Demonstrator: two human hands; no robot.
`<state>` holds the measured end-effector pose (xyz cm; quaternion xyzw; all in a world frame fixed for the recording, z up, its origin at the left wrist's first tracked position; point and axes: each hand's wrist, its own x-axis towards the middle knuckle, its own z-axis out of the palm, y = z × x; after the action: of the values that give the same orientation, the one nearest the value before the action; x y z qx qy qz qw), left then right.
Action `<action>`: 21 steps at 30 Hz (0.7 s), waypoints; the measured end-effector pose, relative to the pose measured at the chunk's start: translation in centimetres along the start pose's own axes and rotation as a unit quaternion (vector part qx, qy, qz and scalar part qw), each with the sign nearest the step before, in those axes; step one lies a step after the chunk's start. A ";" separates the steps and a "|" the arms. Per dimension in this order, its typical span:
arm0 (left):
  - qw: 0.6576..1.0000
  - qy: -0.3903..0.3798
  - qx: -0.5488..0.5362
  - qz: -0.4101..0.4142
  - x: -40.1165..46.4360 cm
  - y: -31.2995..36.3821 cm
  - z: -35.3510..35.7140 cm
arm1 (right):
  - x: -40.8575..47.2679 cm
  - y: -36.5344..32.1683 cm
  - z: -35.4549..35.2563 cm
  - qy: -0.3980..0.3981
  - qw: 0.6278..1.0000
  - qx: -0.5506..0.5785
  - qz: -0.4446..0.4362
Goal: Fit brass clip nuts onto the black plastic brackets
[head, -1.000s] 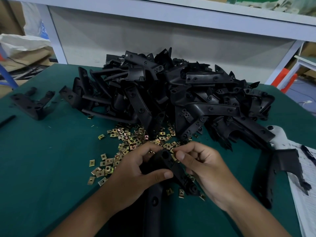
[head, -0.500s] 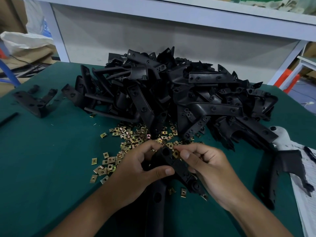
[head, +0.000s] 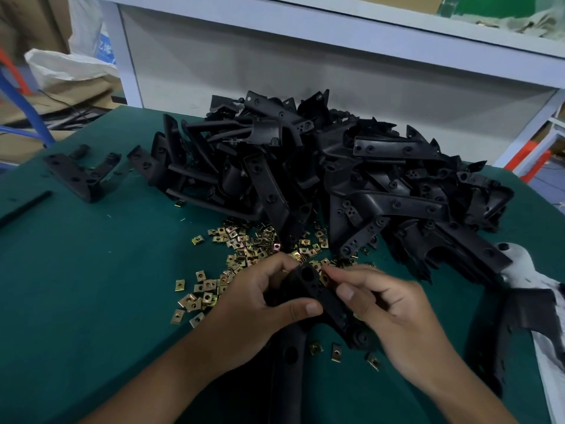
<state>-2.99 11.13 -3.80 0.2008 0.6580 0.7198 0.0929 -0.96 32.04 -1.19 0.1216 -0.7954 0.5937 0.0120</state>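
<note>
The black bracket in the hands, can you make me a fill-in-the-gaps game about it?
The left hand grips a ____ bracket.
The right hand pinches a brass ____ against the bracket's far end.
Loose clip nuts lie on the ____ mat.
The big bracket pile sits ____ the hands.

Missing words: black; clip nut; green; behind
</note>
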 end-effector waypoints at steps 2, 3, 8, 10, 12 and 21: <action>1.000 0.000 -0.004 -0.002 0.0 0.0 -0.1 | -0.2 0.1 0.2 0.027 0.997 -0.065 -0.039; 1.000 0.001 -0.003 -0.003 0.0 0.0 -0.1 | -0.3 0.1 0.2 0.037 0.994 -0.088 -0.060; 1.000 -0.005 0.029 -0.002 0.0 -0.1 0.0 | -0.3 -0.2 0.7 0.045 0.996 -0.064 -0.047; 1.000 -0.003 0.024 0.001 0.0 -0.1 0.0 | -0.3 -0.4 0.9 0.036 0.997 -0.050 -0.036; 1.000 0.002 0.019 0.003 0.0 -0.1 0.0 | -0.4 -0.5 0.8 0.022 0.999 -0.038 -0.009; 1.000 0.005 -0.010 0.006 0.0 0.1 0.1 | 0.6 0.2 -0.8 -0.072 0.966 0.216 0.124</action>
<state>-2.93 11.17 -3.71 0.2006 0.6500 0.7277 0.0873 -1.65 32.69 -1.02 0.0638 -0.6560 0.7378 -0.1456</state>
